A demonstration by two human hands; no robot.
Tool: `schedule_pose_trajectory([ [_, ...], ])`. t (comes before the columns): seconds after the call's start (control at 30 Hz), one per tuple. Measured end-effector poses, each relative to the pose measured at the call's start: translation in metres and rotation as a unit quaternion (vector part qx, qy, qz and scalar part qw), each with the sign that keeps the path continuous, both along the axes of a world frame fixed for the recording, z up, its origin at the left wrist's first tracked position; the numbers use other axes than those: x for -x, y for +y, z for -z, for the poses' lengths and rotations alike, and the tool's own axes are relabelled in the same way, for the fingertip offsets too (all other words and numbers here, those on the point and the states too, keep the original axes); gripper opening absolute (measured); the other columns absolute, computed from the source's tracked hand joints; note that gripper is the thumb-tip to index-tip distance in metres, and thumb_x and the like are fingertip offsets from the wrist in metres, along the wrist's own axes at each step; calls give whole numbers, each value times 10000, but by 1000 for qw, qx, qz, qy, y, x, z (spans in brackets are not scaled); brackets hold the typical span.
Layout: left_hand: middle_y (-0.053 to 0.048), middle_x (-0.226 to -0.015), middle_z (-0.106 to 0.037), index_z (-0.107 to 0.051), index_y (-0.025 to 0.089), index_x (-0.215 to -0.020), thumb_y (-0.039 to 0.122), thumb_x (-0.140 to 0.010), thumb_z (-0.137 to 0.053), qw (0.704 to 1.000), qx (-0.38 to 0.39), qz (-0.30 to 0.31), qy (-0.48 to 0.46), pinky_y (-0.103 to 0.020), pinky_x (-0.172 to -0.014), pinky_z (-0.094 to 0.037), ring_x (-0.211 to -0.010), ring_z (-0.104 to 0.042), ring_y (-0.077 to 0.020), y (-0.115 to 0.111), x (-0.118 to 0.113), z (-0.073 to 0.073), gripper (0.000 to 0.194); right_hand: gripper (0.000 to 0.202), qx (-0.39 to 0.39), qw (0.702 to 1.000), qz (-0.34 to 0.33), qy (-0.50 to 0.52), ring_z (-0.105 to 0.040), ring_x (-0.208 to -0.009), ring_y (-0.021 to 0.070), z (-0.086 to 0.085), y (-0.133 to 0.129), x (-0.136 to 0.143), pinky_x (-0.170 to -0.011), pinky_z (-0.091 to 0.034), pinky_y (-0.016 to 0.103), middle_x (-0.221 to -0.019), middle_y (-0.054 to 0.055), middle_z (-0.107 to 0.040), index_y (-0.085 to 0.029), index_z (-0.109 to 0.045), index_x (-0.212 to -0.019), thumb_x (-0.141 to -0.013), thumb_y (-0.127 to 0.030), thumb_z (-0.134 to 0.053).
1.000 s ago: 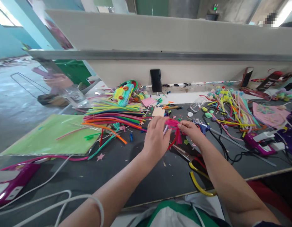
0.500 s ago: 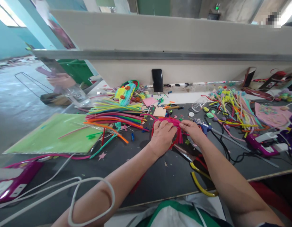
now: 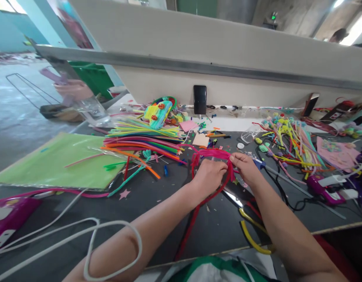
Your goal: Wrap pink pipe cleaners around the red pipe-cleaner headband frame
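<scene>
A bundle of bright pink pipe cleaners (image 3: pixel 214 153) lies bent between my hands, with a red pipe cleaner (image 3: pixel 195 213) looping below it toward the table's front edge. My left hand (image 3: pixel 211 176) is closed at the bundle's lower right side, its fingertips pinching the strands. My right hand (image 3: pixel 244 166) grips the bundle's right end between thumb and fingers, where the strands bend downward. Just beneath my hands lie scissors (image 3: pixel 254 221) with yellow-and-black handles, partly hidden by my right forearm.
Coloured pipe cleaners (image 3: pixel 145 143) are heaped at left beside a green sheet (image 3: pixel 57 164) in plastic. A phone (image 3: pixel 200 100) leans on the partition. At right are a glue gun (image 3: pixel 259 163), cables, a purple power strip (image 3: pixel 326 190) and finished-looking fuzzy stems (image 3: pixel 289 141).
My left hand has moved down and right, off the top of the pink bundle, exposing more of it. The red pipe cleaner now shows as a wider loop. The view has tilted slightly.
</scene>
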State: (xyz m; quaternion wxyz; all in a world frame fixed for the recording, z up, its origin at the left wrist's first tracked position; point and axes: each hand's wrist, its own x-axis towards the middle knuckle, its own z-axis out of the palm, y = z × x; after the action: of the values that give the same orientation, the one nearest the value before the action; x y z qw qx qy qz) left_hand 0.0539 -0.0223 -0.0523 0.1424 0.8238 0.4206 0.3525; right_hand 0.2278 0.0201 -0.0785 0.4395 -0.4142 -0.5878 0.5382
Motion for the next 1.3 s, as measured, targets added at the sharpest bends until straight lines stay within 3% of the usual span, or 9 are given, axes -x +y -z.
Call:
schedule_pose_trajectory([
  [0.17, -82, -966, -661, -649, 206, -977, 189, -830, -539, 976, -162, -88, -119, -363, -919, -403, -982, -578, -210, -14, 24, -37, 185, 326, 9, 999, 15, 38, -404, -556, 105, -3, 1, -2, -569, -348, 251, -601, -29, -472, -186, -544, -663, -771, -477, -642],
  [0.3, -55, -974, -549, -537, 183, -960, 211, -775, -608, 877, -306, -222, -297, -330, -825, -449, -919, -539, -175, -5, 55, -61, 200, 333, -1, 993, 100, 64, -479, -604, 139, -8, 5, -5, -607, -410, 283, -647, 5, -545, -204, -556, -697, -740, -520, -649],
  [0.37, -39, -956, -520, -498, 171, -937, 158, -757, -604, 840, -287, -256, -382, -288, -796, -443, -850, -516, -130, 9, 69, -64, 209, 338, -16, 987, 133, 91, -502, -629, 151, -12, 7, -8, -642, -436, 299, -662, 13, -562, -209, -560, -706, -714, -530, -665],
  [0.47, -6, -871, -520, -501, 151, -880, 115, -719, -600, 805, -190, -282, -486, -223, -746, -432, -793, -502, -89, 30, 78, -59, 192, 354, -32, 977, 154, 144, -510, -631, 147, -19, 9, -12, -679, -457, 310, -677, 13, -572, -212, -557, -696, -668, -536, -697],
  [0.57, -27, -881, -587, -567, 156, -972, 313, -777, -596, 839, 104, -158, -510, -212, -587, -449, -697, -554, -100, 36, 65, -46, 253, 363, -40, 973, 148, 173, -518, -648, 150, -21, 8, -13, -702, -468, 320, -704, 18, -581, -215, -557, -713, -650, -539, -707],
  [0.67, -76, -864, -649, -602, 150, -1004, 489, -777, -597, 814, 283, -53, -504, -236, -535, -481, -627, -600, -128, 27, 41, -33, 408, 354, -52, 977, 133, 159, -507, -649, 148, -16, 8, -13, -699, -460, 315, -702, 15, -564, -214, -547, -720, -675, -533, -692],
  [0.8, -16, -623, -601, -620, 145, -932, 515, -769, -610, 798, 274, -23, -537, -204, -413, -408, -443, -526, -92, 18, 21, -13, 404, 346, -69, 988, 109, 80, -426, -585, 117, -3, 14, -17, -631, -401, 274, -614, -20, -471, -198, -536, -665, -734, -517, -650],
  [0.97, 41, -517, -532, -597, 159, -856, 527, -767, -608, 777, 227, -86, -581, -173, -316, -273, -329, -406, -50, 19, 19, 9, 378, 351, -69, 995, 65, 11, -421, -593, 112, 4, 20, -21, -620, -361, 263, -601, -29, -481, -181, -599, -678, -765, -521, -606],
  [1.3, 53, -556, -535, -580, 185, -899, 508, -801, -581, 802, 182, -93, -562, -173, -333, -279, -348, -414, -40, 9, 13, 13, 337, 290, -77, 992, 61, -75, -429, -574, 105, -7, 8, -17, -572, -345, 249, -621, -30, -529, -169, -660, -777, -727, -454, -645],
])
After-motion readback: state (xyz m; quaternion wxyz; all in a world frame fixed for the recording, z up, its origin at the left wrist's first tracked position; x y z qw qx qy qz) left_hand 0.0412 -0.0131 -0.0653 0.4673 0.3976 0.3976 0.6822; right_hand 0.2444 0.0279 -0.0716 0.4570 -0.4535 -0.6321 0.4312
